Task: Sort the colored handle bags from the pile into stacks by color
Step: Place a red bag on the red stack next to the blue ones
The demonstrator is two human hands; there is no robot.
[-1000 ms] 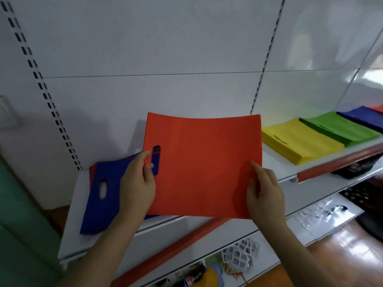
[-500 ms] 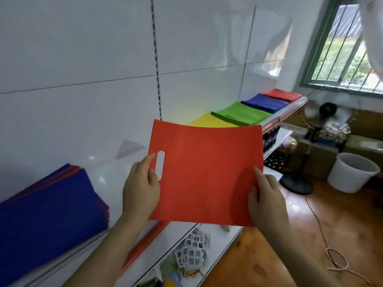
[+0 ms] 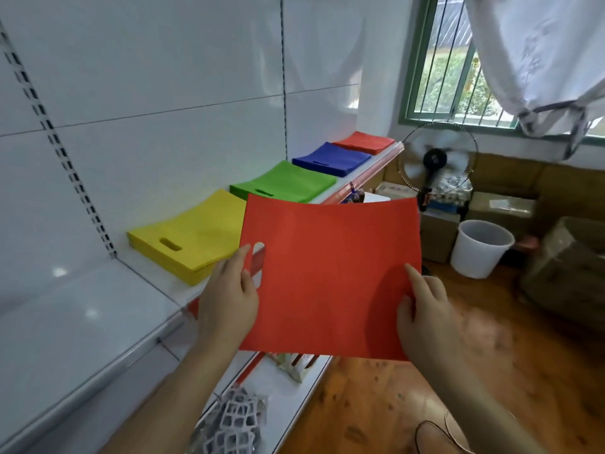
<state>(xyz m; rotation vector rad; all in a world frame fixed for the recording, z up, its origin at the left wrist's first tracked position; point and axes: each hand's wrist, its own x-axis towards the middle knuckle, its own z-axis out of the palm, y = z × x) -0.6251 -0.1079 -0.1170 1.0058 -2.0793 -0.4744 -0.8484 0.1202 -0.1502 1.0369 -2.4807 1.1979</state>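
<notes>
Fabric this thin bends under its own weight: the red bag (image 3: 330, 276) sags a little across its top edge, bowing between the two hands, so I judge it light, soft and floppy, not slippery, and in no danger of breaking. Held by one edge alone it would probably droop, and the sides look like the sensible place to hold it, as now. The cut-out handle slot near its left edge is another likely place to grip.

The left hand (image 3: 229, 299) pinches the bag's left edge, thumb on the front face just beside the handle slot, fingers hidden behind. The right hand (image 3: 425, 309) pinches the lower right edge, thumb and forefinger lying on the front, the rest behind the cloth. Both hands are clamped on the bag, which hangs in the air in the middle of the frame, spread flat toward the viewer, clear of the shelf (image 3: 98, 322).

Along the shelf, running toward the upper right of the frame, lie four sorted stacks: yellow stack (image 3: 193, 237) nearest, then green stack (image 3: 288, 183), blue stack (image 3: 330, 158) and red stack (image 3: 363, 142) farthest. The held bag partly covers the yellow stack's right side and sits well apart from the red stack, where it belongs; reaching it would mean carrying the bag past the other three.
</notes>
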